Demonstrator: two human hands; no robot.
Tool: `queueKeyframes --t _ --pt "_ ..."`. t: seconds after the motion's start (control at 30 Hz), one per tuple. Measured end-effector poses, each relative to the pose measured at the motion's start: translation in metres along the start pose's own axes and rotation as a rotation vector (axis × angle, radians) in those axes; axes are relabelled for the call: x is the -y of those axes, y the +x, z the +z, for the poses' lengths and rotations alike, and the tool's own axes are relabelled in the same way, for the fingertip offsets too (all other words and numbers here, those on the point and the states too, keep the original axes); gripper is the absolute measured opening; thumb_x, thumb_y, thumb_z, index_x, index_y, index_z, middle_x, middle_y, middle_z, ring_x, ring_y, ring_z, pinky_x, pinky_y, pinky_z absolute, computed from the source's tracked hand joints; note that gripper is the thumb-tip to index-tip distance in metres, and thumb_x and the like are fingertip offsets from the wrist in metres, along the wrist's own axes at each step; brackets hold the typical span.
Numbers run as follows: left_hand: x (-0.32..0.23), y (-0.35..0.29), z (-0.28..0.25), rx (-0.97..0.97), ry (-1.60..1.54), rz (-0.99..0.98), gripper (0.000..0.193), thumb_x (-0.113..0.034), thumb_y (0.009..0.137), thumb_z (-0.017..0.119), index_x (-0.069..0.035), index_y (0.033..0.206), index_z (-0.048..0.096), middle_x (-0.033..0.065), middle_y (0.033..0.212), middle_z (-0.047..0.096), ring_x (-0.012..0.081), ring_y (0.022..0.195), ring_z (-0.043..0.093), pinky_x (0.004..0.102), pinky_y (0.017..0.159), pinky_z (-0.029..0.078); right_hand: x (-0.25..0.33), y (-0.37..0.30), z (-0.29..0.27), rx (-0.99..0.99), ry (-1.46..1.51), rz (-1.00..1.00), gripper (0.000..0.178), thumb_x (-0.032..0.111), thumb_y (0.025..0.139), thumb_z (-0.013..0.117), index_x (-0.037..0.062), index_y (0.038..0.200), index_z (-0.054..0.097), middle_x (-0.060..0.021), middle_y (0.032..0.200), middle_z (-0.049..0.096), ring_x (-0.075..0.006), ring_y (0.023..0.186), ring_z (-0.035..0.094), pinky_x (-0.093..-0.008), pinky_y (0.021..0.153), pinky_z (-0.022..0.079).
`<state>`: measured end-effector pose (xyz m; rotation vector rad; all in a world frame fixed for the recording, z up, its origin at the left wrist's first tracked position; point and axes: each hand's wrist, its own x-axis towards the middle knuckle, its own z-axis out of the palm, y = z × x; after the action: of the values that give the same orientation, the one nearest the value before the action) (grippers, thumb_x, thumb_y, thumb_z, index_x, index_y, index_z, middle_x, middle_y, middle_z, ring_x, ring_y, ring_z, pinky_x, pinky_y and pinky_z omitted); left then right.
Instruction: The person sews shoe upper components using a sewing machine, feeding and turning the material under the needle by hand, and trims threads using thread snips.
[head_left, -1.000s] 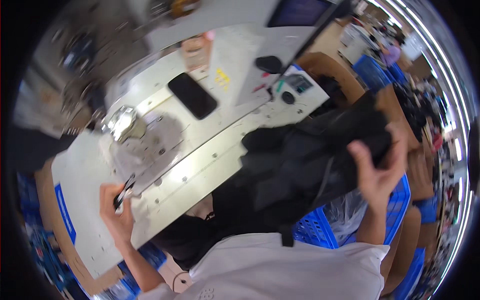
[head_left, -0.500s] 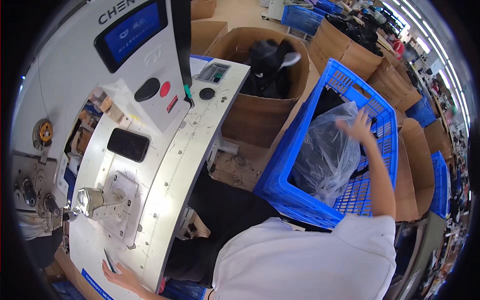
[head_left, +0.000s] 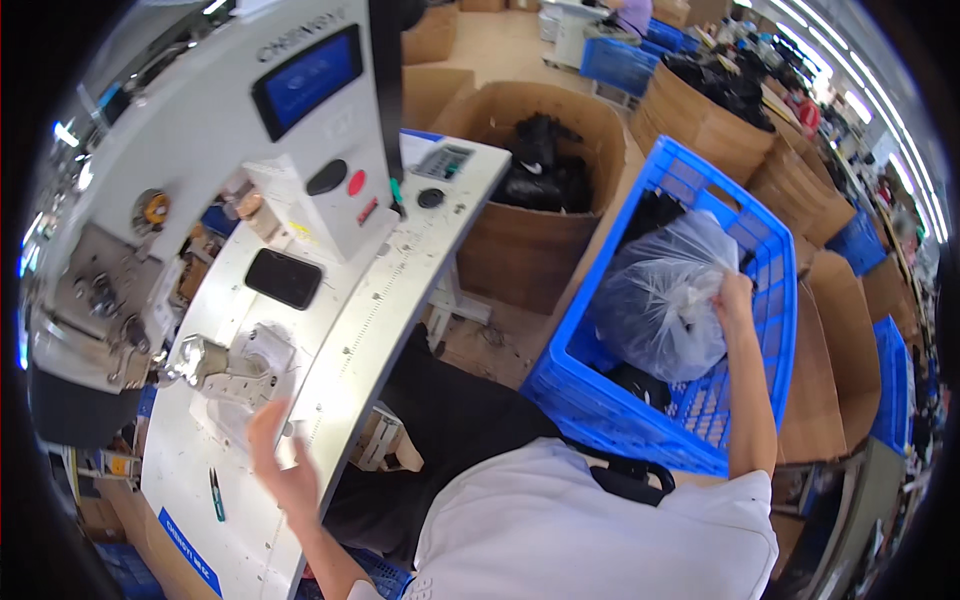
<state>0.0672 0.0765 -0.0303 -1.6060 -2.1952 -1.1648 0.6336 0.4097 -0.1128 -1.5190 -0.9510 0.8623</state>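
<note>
My right hand (head_left: 735, 298) is closed on the gathered edge of a clear plastic bag (head_left: 665, 290) with dark contents. The bag rests in a blue plastic crate (head_left: 640, 425) to my right, on top of other black items. My left hand (head_left: 285, 465), a little blurred, is raised over the white sewing machine table (head_left: 335, 420), its thumb apart from its fingers and nothing in it. A pair of thread snips (head_left: 217, 497) with teal handles lies on the table, left of that hand. The machine's metal post (head_left: 200, 362) stands just beyond it.
A black phone (head_left: 284, 278) lies on the table below the machine's screen (head_left: 308, 80). Ahead stands a large cardboard bin (head_left: 530, 255) holding black bagged items. More cardboard (head_left: 830, 360) and a blue crate (head_left: 893, 385) stand to the right.
My left hand has left the snips on the table and moved up and right. My right hand has closed on the bag, now puffed up and bunched. The view has shifted slightly.
</note>
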Motion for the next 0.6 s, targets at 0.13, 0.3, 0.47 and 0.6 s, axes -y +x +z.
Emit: queueKeyframes --t 0.13,0.3,0.47,0.6 --pt "-0.068 -0.001 0.018 0.274 -0.333 0.136 0.047 -0.003 0.071 0.070 -0.005 0.117 0.060 0.0124 0.114 0.061 0.0314 0.105 0.057 0.0387 0.090 0.046 0.115 -0.037 0.044 0.192 0.169 -0.194 0.030 0.016 0.090 0.048 0.0016 0.114 0.060 -0.0090 0.098 0.063 -0.0160 0.083 0.061 -0.0318 0.068 0.049" --pt "-0.100 -0.015 0.067 0.566 -0.778 0.214 0.086 -0.026 0.077 0.075 -0.004 0.144 0.027 0.0186 0.139 0.040 0.0323 0.126 0.042 0.0414 0.105 0.033 0.242 -0.109 0.045 0.148 -0.020 -0.289 0.048 0.029 0.087 0.057 0.0080 0.129 0.051 -0.0075 0.135 0.046 -0.0187 0.129 0.039 -0.0512 0.101 0.029" --pt "-0.098 -0.080 0.178 0.853 -1.541 -0.205 0.099 -0.054 0.084 0.061 -0.010 0.150 0.002 0.0195 0.149 0.022 0.0320 0.134 0.031 0.0449 0.105 0.034 0.326 -0.167 0.155 0.802 -0.051 -0.422 0.051 0.022 0.084 0.055 0.0013 0.130 0.048 -0.0135 0.134 0.047 -0.0207 0.121 0.045 -0.0439 0.097 0.034" --pt "-0.091 -0.098 0.167 0.821 -2.168 -0.478 0.102 -0.071 0.079 0.052 -0.025 0.151 -0.005 0.0192 0.154 0.009 0.0348 0.142 0.015 0.0553 0.109 0.023 0.343 -0.255 0.178 1.163 -0.115 -0.464 0.054 0.017 0.082 0.054 -0.0041 0.131 0.045 -0.0184 0.132 0.048 -0.0223 0.114 0.050 -0.0381 0.094 0.038"
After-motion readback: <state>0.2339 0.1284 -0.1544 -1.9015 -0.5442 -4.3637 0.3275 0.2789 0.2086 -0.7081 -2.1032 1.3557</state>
